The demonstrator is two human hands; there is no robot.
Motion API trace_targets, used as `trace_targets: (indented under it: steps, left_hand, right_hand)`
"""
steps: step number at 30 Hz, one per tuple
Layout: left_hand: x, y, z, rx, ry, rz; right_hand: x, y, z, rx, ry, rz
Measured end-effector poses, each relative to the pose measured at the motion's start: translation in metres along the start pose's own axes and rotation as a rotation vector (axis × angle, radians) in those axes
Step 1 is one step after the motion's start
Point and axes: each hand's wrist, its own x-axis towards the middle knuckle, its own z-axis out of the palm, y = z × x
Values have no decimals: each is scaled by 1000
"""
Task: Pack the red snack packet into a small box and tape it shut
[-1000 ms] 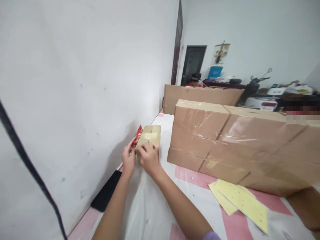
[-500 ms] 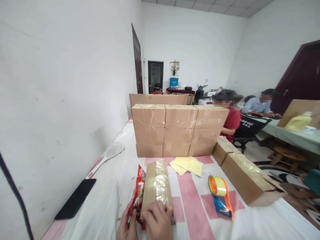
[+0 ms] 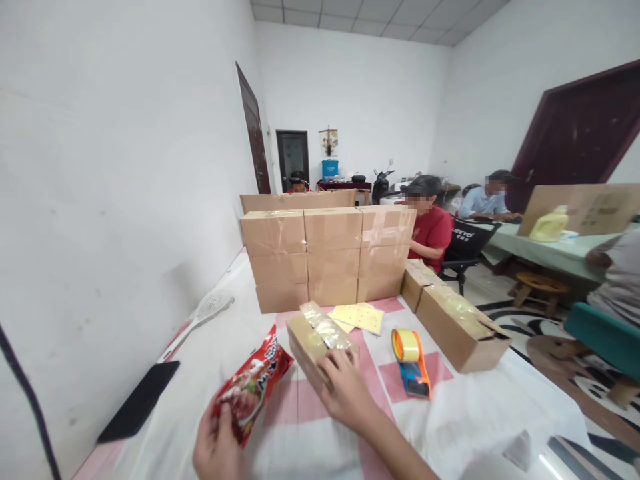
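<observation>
My left hand (image 3: 220, 437) grips a red printed food packet (image 3: 253, 387) by its lower end, tilted up over the cloth. My right hand (image 3: 345, 387) has its fingers curled over the near end of a taped cardboard box (image 3: 307, 340) standing on the table. Clear tape runs along the top of that box. Behind it lie yellow paper sheets (image 3: 363, 317), partly covered by the box. To the right of my right hand rests an orange and blue tape dispenser (image 3: 413, 363) with a yellowish roll.
Stacked cardboard boxes (image 3: 330, 257) form a wall at the back. More taped boxes (image 3: 460, 327) line the right edge. A white slotted spoon (image 3: 207, 310) and a black flat object (image 3: 140, 400) lie left. A person in red (image 3: 433, 230) sits beyond the boxes.
The packet has moved left, away from the box, in my left hand. My right hand and the box have turned, the box's near end swinging right. The camera view has shifted right.
</observation>
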Motion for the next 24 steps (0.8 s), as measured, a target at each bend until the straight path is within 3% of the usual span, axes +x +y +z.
trace_targets:
  steps: [4,8,13,20,24]
  left_hand:
    - [22,29,-18,-160,168,42]
    - [26,58,-25,-128,215,109]
    - [12,77,-13,-134,184,233]
    - [-5,79,13,-136,142,224]
    - [-18,88,19,-111,103,274]
  right_hand:
    - [1,38,-39,161,-113,-170]
    - [6,61,-67,145,-150,-179]
    - [15,48,-74,-9,-222,-149]
    - [18,25,-65,-145,-214,-140]
    - [12,20,-65,-165,-141,-163]
